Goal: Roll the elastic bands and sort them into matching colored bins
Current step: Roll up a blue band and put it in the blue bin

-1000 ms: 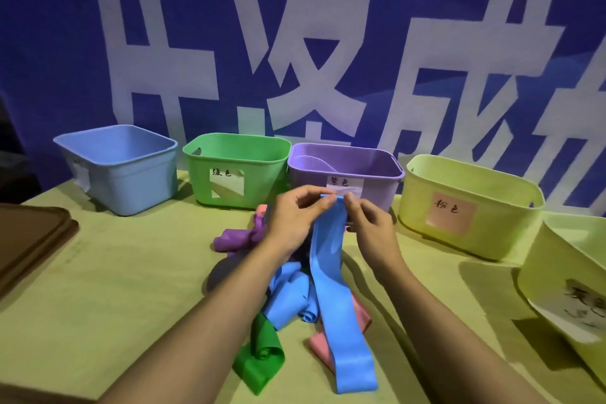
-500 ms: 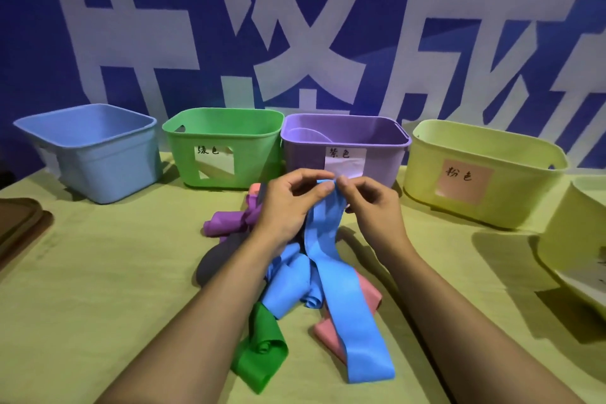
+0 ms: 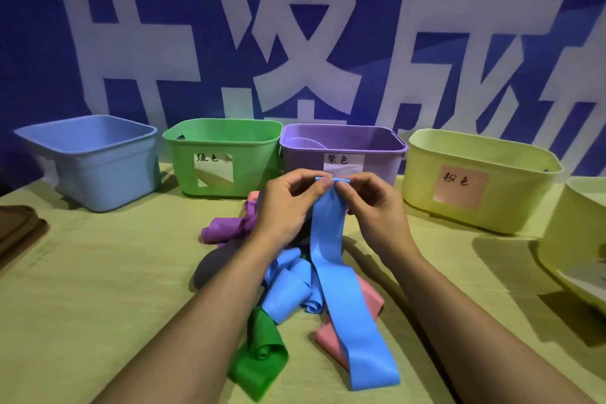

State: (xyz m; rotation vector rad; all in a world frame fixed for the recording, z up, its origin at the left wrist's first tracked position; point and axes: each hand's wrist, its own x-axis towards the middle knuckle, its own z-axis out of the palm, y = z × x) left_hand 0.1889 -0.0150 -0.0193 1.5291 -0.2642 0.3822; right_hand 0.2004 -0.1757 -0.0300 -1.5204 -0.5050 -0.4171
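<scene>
Now the blue band (image 3: 331, 249) is hanging from both hands, its top edge (just starting to curl) pinched by the left hand (image 3: 288, 207) and right hand (image 3: 373, 207), its tail trailing over the pile toward the table's (image 3: 98, 289) near edge, before the purple bin (image 3: 341, 147).

Take the centre bin (image 3: 377, 141) as your mark. To its left stand the near-left bin (image 3: 249, 157) and the far-left bin (image 3: 98, 174). To its right stands the near-right bin (image 3: 508, 200), then the corner bin (image 3: 564, 239), closer to you. Just before the centre bin your left hand (image 3: 285, 210) and right hand (image 3: 377, 210) pinch the long band (image 3: 328, 239) by its top end. Before that again, on the table (image 3: 98, 289), lies the band pile (image 3: 288, 292). A tray (image 3: 16, 229) sits far left; the banner (image 3: 295, 26) hangs behind.
</scene>
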